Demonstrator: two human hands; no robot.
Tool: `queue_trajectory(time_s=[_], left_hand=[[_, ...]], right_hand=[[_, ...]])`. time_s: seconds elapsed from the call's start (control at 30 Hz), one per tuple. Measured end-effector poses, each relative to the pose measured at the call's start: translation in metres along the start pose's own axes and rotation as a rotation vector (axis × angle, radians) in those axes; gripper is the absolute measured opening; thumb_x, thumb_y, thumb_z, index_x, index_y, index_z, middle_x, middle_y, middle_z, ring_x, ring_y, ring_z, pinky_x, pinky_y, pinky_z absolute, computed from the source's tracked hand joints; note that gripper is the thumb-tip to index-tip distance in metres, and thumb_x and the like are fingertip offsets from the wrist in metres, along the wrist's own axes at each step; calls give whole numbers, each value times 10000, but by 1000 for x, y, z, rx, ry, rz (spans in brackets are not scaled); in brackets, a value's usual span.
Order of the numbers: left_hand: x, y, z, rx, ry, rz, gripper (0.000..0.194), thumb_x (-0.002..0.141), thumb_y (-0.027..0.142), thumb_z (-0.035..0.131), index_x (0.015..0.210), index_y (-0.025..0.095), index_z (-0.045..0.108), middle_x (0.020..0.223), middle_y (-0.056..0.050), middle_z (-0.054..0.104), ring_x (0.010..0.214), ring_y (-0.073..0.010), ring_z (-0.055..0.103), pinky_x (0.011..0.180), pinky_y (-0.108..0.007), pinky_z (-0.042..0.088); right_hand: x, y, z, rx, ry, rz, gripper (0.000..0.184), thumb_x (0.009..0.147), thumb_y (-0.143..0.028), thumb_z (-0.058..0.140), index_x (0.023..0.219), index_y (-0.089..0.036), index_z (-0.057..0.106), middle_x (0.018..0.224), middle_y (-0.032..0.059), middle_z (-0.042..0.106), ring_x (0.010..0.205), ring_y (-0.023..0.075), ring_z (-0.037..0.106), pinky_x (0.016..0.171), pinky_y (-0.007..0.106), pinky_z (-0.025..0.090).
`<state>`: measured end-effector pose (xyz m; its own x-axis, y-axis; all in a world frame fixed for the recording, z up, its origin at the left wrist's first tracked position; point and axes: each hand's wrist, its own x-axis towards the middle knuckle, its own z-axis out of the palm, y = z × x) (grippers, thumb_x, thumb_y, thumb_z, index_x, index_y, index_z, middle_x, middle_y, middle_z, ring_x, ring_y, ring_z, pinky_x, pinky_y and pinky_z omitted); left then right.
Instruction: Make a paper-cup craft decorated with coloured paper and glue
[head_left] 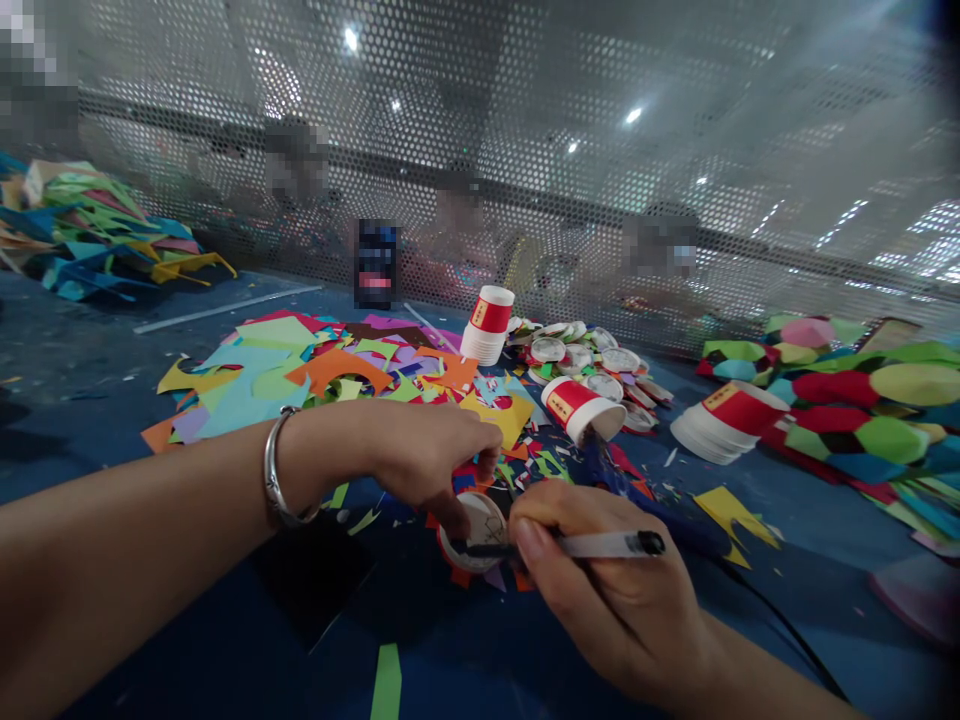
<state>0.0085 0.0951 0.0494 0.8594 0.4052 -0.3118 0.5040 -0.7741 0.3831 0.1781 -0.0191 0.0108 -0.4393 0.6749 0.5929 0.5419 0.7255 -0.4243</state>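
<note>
My left hand [431, 450], with a silver bracelet on the wrist, steadies a round white paper-cup base [486, 512]. Its thumb presses inside the rim and its other fingers curl over the far side. Coloured paper tabs stick out around the base, and dark lines mark its white face. A pen [611, 544] with a clear barrel and black end is pinched in my right hand [615, 590], its tip pointing left over the base. Behind my hands spreads a heap of coloured paper scraps [255, 360].
Red-and-white paper cups [491, 312] stand or lie behind, near a pile of cup bases [577, 355]. A blue glue gun [675, 515] trails a black cord at right. Folded paper shapes [862, 400] lie far right. A perforated metal screen [510, 130] rises behind the table.
</note>
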Motion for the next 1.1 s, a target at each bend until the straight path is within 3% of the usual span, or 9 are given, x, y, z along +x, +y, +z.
queue_trajectory(time_s=[0.27,0.6,1.1], left_hand=[[0,-2,2,-35,13,8,448,740,351,742,1128,198,581,1126,-74,605,949,-240,562,770,-347,432],[1,-2,8,-7,125,61,413,805,433,677,1127,199,568,1147,-84,599,962,-227,546,782,-340,427],[4,-5,8,-23,114,72,451,755,420,723,1113,205,552,1148,-94,604,948,-237,557,761,-339,425]], right_hand=[[-9,5,-5,-20,111,100,176,956,-125,473,859,-207,594,685,-34,618,530,88,567,544,250,436],[-8,4,-8,-70,156,57,176,942,-112,475,864,-219,591,680,-26,638,512,95,564,521,263,435],[-6,-1,-7,-82,132,2,154,907,-95,482,845,-191,586,608,-31,576,500,99,532,497,251,406]])
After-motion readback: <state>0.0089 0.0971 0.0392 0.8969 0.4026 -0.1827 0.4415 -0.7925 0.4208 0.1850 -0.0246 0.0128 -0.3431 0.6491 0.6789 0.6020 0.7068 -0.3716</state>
